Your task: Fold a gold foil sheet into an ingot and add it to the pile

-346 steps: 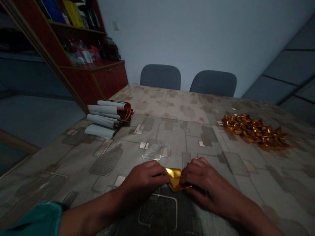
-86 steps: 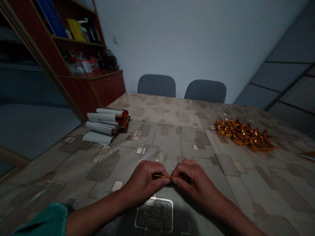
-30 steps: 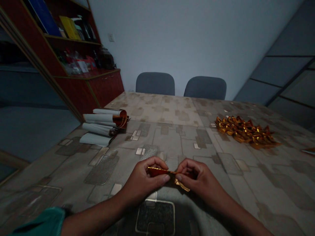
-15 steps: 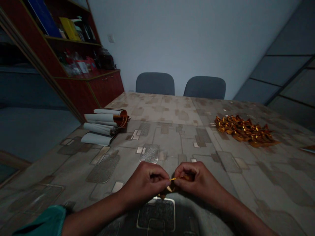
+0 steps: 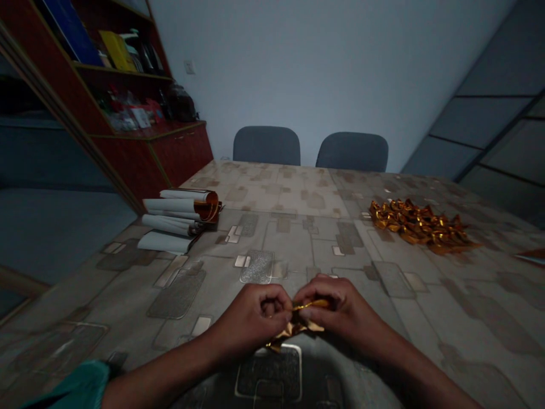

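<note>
Just above the near part of the table, a piece of gold foil paper [image 5: 298, 328] is held between both hands, creased and partly covered by the fingers. My left hand [image 5: 266, 312] pinches its left side with thumb and forefinger. From the right, my right hand [image 5: 330, 307] grips the same foil, thumb below and fingers curled over the top. A narrow folded edge of gold shows between the two thumbs. Farther off to the right lies a cluster of folded gold foil pieces [image 5: 419, 224].
Rolled or bent sheets [image 5: 170, 224], pale outside and gold inside, lie at the table's left. The patterned tablecloth [image 5: 293, 227] covers the table. Two grey chairs [image 5: 266, 145] stand behind it, and a red-brown cabinet [image 5: 179, 153] is back left. Another foil sheet [image 5: 532, 257] lies at the far right.
The right hand's fingers have shifted left and over the foil, closer to the left hand. More of the gold foil shows below the hands.
</note>
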The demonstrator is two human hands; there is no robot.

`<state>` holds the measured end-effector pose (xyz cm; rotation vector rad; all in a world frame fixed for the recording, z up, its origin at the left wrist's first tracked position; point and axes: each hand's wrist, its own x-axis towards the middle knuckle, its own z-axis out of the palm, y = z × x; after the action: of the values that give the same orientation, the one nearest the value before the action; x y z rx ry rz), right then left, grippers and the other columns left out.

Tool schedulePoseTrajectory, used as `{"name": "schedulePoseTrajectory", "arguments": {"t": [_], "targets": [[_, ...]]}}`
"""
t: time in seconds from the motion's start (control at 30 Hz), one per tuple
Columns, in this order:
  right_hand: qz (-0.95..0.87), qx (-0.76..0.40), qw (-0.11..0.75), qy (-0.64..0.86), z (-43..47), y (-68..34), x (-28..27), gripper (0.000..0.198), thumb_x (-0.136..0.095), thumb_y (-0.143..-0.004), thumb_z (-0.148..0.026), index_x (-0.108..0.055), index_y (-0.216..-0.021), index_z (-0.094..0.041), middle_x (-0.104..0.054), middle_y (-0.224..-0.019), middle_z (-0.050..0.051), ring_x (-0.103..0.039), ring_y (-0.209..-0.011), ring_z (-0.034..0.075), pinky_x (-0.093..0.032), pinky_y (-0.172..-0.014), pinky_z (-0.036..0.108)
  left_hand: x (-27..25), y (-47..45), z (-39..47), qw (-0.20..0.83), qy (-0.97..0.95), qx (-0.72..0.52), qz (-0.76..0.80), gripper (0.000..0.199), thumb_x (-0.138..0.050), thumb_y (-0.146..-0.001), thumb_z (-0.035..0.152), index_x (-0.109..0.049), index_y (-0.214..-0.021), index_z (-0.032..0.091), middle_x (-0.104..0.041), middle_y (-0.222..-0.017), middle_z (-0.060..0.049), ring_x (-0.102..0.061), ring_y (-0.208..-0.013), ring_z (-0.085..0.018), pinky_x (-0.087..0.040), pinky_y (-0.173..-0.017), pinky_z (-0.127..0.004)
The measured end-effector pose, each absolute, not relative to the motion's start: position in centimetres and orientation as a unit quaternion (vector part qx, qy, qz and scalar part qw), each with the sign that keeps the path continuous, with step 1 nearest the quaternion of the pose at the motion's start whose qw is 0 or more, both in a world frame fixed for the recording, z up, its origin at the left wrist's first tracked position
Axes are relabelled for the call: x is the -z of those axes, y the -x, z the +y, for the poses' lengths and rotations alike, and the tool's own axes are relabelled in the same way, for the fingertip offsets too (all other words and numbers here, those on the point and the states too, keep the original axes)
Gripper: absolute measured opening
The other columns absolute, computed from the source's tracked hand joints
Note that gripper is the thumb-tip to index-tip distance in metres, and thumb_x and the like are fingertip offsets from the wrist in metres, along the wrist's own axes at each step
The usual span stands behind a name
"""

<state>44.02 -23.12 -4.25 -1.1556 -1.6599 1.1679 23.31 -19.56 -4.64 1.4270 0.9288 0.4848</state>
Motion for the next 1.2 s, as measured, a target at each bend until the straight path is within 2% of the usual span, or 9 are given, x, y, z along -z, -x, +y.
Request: {"name": "schedulePoseTrajectory", "arguments": {"t": [0.07,0.13,0.27,0.53,0.63,0.8,1.0,1.1,1.2], "targets": [[-0.576,-0.488,0.459,0.468,-22.9,-44.2,4.6,0.024,-0.062,-0.092,-0.041,-0.07,-0.101,-0.021,-0.065,-0.083,0.003,-0.06,-0.076,0.018,-0.047,-0.066,0.029,4.7,-23.3,-19.4,0.69,-0.542,-0.251,0.409,0.025,-0.077,-0.072,0.035,-0.062,-0.073,0.016,-0.055,-0.058,0.005,-0.046,-0.051,-0.008,-0.032,-0.048,-0.018],[-0.517,-0.513,0.494,0.476,-22.8,-44.2,4.9,0.031,-0.057,-0.094,-0.05,-0.065,-0.1,-0.02,-0.062,-0.083,0.003,-0.058,-0.074,0.017,-0.047,-0.066,0.029,4.9,-23.3,-19.2,0.736,-0.463,-0.294,0.397,0.031,-0.079,-0.073,0.041,-0.061,-0.078,0.016,-0.061,-0.064,0.003,-0.054,-0.054,-0.009,-0.039,-0.052,-0.019],[-0.542,-0.535,0.447,0.47,-22.9,-43.3,5.0,0.036,-0.067,-0.085,-0.054,-0.064,-0.09,-0.018,-0.061,-0.078,0.003,-0.055,-0.07,0.017,-0.045,-0.064,0.03,5.2,-23.5,-19.6,0.782,-0.375,-0.327,0.377,0.034,-0.083,-0.072,0.041,-0.061,-0.082,0.016,-0.069,-0.071,0.0,-0.065,-0.064,-0.013,-0.049,-0.064,-0.023],[-0.583,-0.496,0.448,0.461,-23.4,-42.5,4.8,0.033,-0.069,-0.083,-0.052,-0.064,-0.086,-0.019,-0.058,-0.075,0.001,-0.053,-0.069,0.016,-0.044,-0.063,0.029,6.0,-23.8,-20.0,0.763,-0.426,-0.323,0.363,0.033,-0.084,-0.071,0.042,-0.07,-0.082,0.014,-0.071,-0.077,-0.003,-0.067,-0.072,-0.016,-0.049,-0.071,-0.027],[-0.565,-0.52,0.46,0.446,-23.4,-42.6,4.8,0.032,-0.064,-0.089,-0.05,-0.066,-0.085,-0.018,-0.061,-0.077,0.002,-0.056,-0.071,0.017,-0.045,-0.065,0.029,6.0,-23.5,-19.8,0.736,-0.486,-0.305,0.359,0.034,-0.084,-0.07,0.044,-0.068,-0.079,0.015,-0.068,-0.069,0.0,-0.062,-0.062,-0.012,-0.047,-0.062,-0.024],[-0.563,-0.572,0.423,0.421,-23.4,-42.7,4.9,0.033,-0.067,-0.088,-0.049,-0.067,-0.083,-0.016,-0.061,-0.072,0.001,-0.055,-0.064,0.014,-0.042,-0.061,0.027,5.4,-23.5,-20.1,0.72,-0.532,-0.257,0.364,0.037,-0.078,-0.075,0.048,-0.061,-0.076,0.016,-0.06,-0.051,0.005,-0.05,-0.043,-0.007,-0.035,-0.042,-0.016],[-0.55,-0.554,0.448,0.436,-23.3,-42.6,5.4,0.035,-0.067,-0.089,-0.048,-0.06,-0.074,-0.017,-0.054,-0.064,-0.003,-0.045,-0.056,0.011,-0.033,-0.052,0.023,5.8,-23.9,-20.2,0.764,-0.496,-0.223,0.347,0.04,-0.082,-0.07,0.047,-0.061,-0.079,0.014,-0.071,-0.061,-0.003,-0.065,-0.051,-0.013,-0.048,-0.048,-0.021],[-0.562,-0.555,0.439,0.428,-23.4,-43.1,5.1,0.026,-0.057,-0.097,-0.043,-0.065,-0.096,-0.018,-0.059,-0.072,-0.001,-0.052,-0.061,0.013,-0.04,-0.056,0.025,5.9,-23.8,-19.9,0.762,-0.477,-0.249,0.361,0.039,-0.083,-0.071,0.045,-0.061,-0.079,0.013,-0.072,-0.063,-0.005,-0.067,-0.052,-0.013,-0.048,-0.048,-0.02],[-0.64,-0.452,0.443,0.436,-23.5,-44.1,4.3,0.025,-0.052,-0.1,-0.03,-0.058,-0.123,-0.022,-0.066,-0.092,0.004,-0.061,-0.08,0.017,-0.049,-0.072,0.031,5.6,-23.4,-19.6,0.746,-0.444,-0.304,0.393,0.037,-0.081,-0.075,0.043,-0.063,-0.082,0.012,-0.073,-0.065,-0.005,-0.067,-0.054,-0.011,-0.047,-0.05,-0.017]]}}
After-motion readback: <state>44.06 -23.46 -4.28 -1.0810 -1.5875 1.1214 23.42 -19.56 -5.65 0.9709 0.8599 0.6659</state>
